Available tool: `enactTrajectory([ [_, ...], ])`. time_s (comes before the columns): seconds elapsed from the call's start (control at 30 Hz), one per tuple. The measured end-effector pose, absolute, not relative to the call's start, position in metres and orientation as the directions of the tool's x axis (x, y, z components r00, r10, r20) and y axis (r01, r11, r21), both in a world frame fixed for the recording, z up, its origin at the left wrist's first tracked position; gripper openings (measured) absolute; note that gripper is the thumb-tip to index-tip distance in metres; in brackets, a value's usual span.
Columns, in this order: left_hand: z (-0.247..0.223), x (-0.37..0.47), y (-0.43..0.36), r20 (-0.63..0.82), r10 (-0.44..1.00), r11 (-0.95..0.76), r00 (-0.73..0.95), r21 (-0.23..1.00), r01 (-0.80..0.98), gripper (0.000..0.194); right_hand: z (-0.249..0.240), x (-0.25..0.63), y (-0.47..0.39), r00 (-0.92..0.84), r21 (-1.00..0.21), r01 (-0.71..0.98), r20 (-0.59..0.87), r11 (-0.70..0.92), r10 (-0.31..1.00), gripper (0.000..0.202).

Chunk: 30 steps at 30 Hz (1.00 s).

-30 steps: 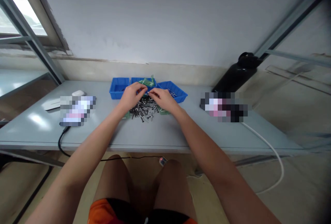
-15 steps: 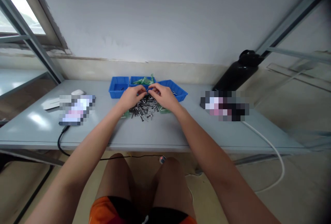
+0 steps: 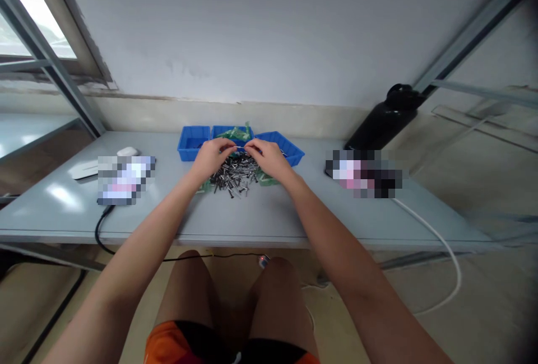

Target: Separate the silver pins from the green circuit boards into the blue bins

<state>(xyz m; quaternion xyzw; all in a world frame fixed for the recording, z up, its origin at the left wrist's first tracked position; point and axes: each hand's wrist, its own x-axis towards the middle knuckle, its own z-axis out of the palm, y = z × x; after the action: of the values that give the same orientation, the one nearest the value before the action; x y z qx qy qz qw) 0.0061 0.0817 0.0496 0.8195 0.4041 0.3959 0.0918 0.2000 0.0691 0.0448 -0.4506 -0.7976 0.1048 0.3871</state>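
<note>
A thin, shiny screw (image 3: 240, 147) spans the gap between my two hands above a pile. Its one end is pinched in the fingertips of my left hand (image 3: 213, 158), the other in those of my right hand (image 3: 268, 158). Below lies a heap of loose screws (image 3: 235, 176), silver and dark, on the table. Bits of green plastic (image 3: 265, 178) show at the heap's sides, partly under my hands. Just behind stand a left blue bin (image 3: 188, 154), a middle blue bin (image 3: 215, 130) holding green plastic bags (image 3: 235, 133), and an angled right blue bin (image 3: 296, 155) with a few pieces inside.
On the left of the table (image 3: 247, 221) lie a phone (image 3: 126, 179) with a black cable, a flat white object (image 3: 85, 170) and a small white case (image 3: 127, 152). To the right are a black bottle (image 3: 380, 126) and a blurred dark device (image 3: 363, 175) with a white cable.
My fingertips have drawn slightly apart, and the thin screw between them now shows. The heap and bins look the same; the view has shifted a little.
</note>
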Motion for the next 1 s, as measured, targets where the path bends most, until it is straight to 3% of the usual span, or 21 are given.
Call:
enactTrajectory([
  [0.23, 0.052, 0.01, 0.076, 0.606, 0.718, -0.686, 0.343, 0.532, 0.496, 0.014, 0.041, 0.2, 0.069, -0.323, -0.548, 0.616, 0.479, 0.565, 0.816, 0.02],
  [0.4, 0.05, 0.013, 0.075, 0.547, 0.729, -0.685, 0.412, 0.579, 0.442, 0.012, 0.038, 0.196, 0.068, -0.406, -0.513, 0.608, 0.455, 0.606, 0.793, 0.022],
  [0.57, 0.048, 0.012, 0.077, 0.509, 0.791, -0.612, 0.34, 0.678, 0.407, 0.014, 0.042, 0.195, 0.064, -0.332, -0.535, 0.62, 0.485, 0.574, 0.809, 0.025],
  [0.77, 0.051, 0.009, 0.075, 0.554, 0.742, -0.661, 0.377, 0.513, 0.548, 0.015, 0.046, 0.192, 0.062, -0.301, -0.555, 0.581, 0.534, 0.596, 0.79, 0.025],
  [1.0, 0.05, 0.01, 0.074, 0.491, 0.746, -0.663, 0.45, 0.486, 0.569, 0.032, 0.042, 0.19, 0.063, -0.33, -0.566, 0.561, 0.516, 0.604, 0.79, 0.021],
])
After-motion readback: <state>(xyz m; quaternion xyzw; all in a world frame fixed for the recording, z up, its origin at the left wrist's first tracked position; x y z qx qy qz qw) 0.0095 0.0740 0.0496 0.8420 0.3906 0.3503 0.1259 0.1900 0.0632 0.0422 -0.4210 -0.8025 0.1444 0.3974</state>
